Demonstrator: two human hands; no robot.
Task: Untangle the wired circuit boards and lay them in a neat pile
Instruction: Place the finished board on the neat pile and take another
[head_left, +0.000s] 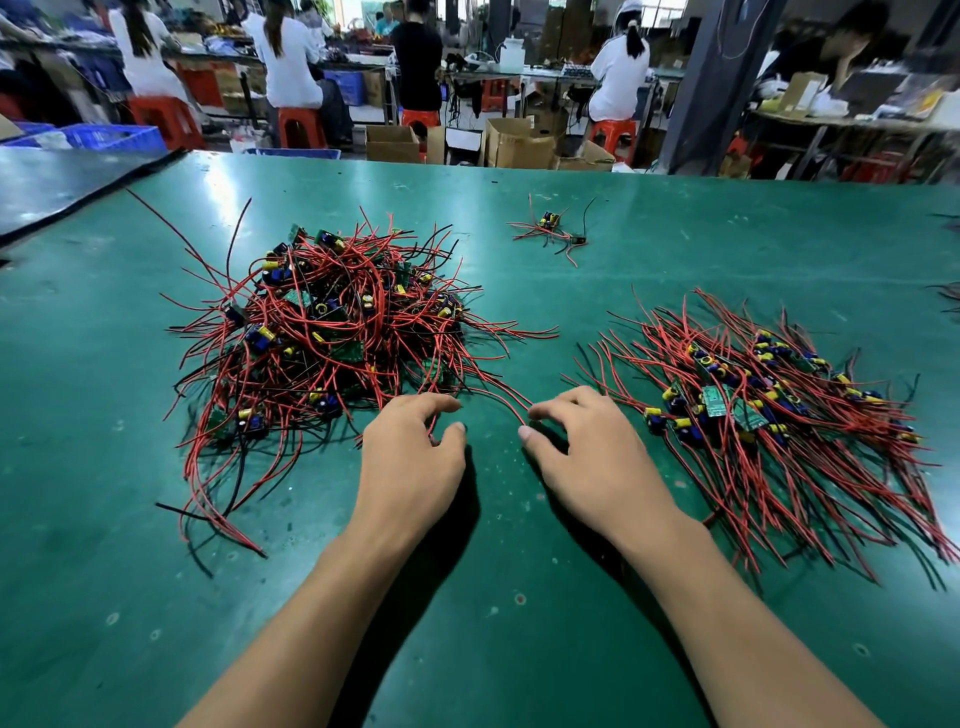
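Left hand (415, 457): palm down, fingers curled at the edge of the tangle (322, 332); grip cannot be told. Right hand (582, 452): palm down, fingers relaxed, forefinger touching a stray wire (511, 400). Pile (769, 415): on the table (493, 597), right.

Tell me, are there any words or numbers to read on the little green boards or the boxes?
No text here can be read.
circuit boards: any print is too small and blurred to read.
cardboard boxes: no print can be made out.
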